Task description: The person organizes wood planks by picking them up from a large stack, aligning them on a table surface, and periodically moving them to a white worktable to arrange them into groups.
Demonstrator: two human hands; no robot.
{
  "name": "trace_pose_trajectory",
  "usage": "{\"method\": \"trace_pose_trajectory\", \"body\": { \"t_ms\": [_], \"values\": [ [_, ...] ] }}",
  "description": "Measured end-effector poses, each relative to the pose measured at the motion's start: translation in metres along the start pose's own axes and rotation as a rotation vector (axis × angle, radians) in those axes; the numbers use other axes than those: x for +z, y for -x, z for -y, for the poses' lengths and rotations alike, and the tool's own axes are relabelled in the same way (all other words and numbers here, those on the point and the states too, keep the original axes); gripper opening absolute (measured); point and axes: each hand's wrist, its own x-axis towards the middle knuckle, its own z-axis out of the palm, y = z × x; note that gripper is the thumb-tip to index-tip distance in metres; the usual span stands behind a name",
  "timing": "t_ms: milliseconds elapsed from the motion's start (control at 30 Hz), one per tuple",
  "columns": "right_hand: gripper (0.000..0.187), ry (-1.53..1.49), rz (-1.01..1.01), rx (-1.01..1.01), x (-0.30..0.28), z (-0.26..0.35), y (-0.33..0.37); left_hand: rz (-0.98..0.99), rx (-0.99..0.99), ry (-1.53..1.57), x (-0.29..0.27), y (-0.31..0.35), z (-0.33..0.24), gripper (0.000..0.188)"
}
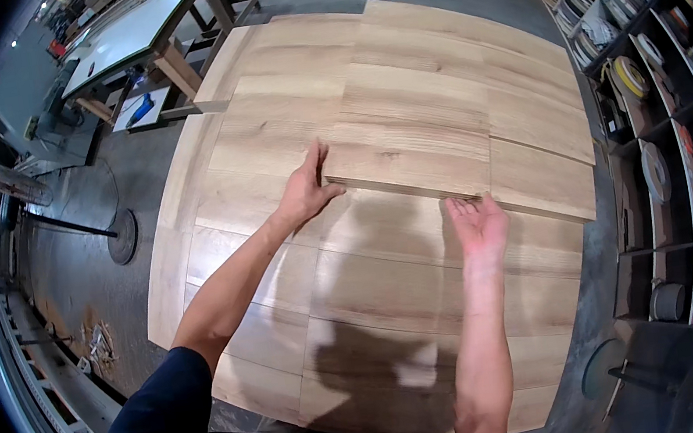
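A light wood-grain board (413, 154) lies on top of other panels in the middle of the head view, its near edge slightly raised above the layer below. My left hand (306, 191) holds its left end, with the fingers along the side and the thumb at the near corner. At the near edge, toward the right, my right hand (478, 220) is turned palm up. Its fingertips are hooked at the board's underside and partly hidden. The lower layer of matching panels (372, 275) spreads beneath both arms, with my shadow across it.
On the right stands a shelf (648, 121) of compartments with rolls of edge banding. A white-topped workbench (151, 22) is at the far left, with a blue power tool (140, 110) on its lower shelf. A round-based stand (124, 236) is on the floor at left.
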Motion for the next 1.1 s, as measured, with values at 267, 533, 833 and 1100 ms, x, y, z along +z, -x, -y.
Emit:
{"method": "trace_pose_trajectory", "body": {
  "t_ms": [267, 533, 833, 1100],
  "values": [
    [0.059, 0.058, 0.047, -0.019, 0.003, 0.007, -0.006, 0.162, -0.130, -0.019, 0.001, -0.013, -0.007, 0.084],
    [0.076, -0.057, -0.007, 0.042, -0.014, 0.015, -0.015, 0.227, -0.162, -0.169, 0.006, -0.014, -0.010, 0.097],
    [0.075, -0.099, 0.018, 0.063, -0.020, 0.014, -0.005, 0.112, -0.048, -0.181, 0.016, 0.001, 0.007, 0.095],
    [0.039, 0.291, 0.022, -0.463, -0.096, -0.004, 0.161, -0.009, 0.020, -0.209, 0.010, 0.063, -0.024, 0.078]
  ]
}}
